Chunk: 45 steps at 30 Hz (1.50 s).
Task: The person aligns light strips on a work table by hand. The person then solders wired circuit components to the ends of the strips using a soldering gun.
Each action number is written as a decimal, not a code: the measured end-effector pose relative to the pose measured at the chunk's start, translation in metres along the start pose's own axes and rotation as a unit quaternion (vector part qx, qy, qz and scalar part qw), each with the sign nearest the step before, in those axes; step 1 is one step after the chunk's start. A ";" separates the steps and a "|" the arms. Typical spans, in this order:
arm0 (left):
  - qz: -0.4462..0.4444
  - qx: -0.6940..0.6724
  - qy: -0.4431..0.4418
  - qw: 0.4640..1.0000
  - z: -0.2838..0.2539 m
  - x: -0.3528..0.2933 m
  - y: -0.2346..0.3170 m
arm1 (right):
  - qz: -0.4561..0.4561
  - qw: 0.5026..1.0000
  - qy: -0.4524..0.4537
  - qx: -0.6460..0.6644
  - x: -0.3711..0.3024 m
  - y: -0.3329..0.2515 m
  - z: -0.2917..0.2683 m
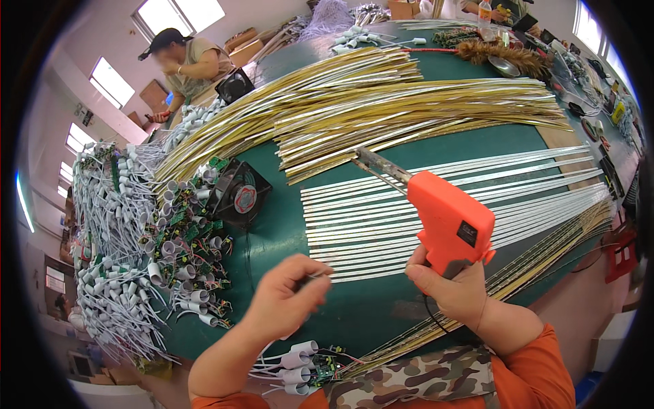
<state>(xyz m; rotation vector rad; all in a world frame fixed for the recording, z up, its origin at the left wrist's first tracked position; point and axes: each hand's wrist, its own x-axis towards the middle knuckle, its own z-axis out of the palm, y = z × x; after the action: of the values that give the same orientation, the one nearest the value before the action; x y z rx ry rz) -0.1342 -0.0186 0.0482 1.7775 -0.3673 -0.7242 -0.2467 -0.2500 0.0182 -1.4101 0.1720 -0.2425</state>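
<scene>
My right hand (453,290) is wrapped round the grip of an orange-red soldering gun (451,218). Its metal tip (371,162) points to the upper left, above the table, and a dark cord hangs from the handle. Under and beside the gun lies a row of thin silvery strips (368,225), side by side across the green table. My left hand (289,293) is closed in a pinch near the strips' left ends. Something thin and pale shows at its fingertips, too small to name.
Bundles of yellow and silver strips (422,112) lie beyond the row. A black fan (238,194) stands at left beside heaped white-wired caps and circuit boards (184,238). More strips (545,262) lie near right, and white caps (296,361) by my lap. A person (194,65) sits far left.
</scene>
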 end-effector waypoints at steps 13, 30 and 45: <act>0.180 0.575 -0.009 0.798 -0.047 0.008 -0.024 | 0.025 0.996 -0.082 0.004 -0.005 0.013 -0.011; 0.104 0.669 0.091 0.730 -0.092 -0.051 0.069 | 0.032 0.999 -0.031 0.022 0.001 0.013 -0.019; 0.286 0.462 0.028 0.839 -0.047 0.022 -0.085 | 0.083 0.974 -0.191 -0.086 -0.008 0.028 -0.013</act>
<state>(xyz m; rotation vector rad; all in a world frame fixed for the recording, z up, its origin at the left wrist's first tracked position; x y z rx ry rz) -0.0965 0.0314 -0.0291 2.3741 -1.3110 -0.0122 -0.2563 -0.2567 -0.0118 -1.5779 -0.0073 0.1877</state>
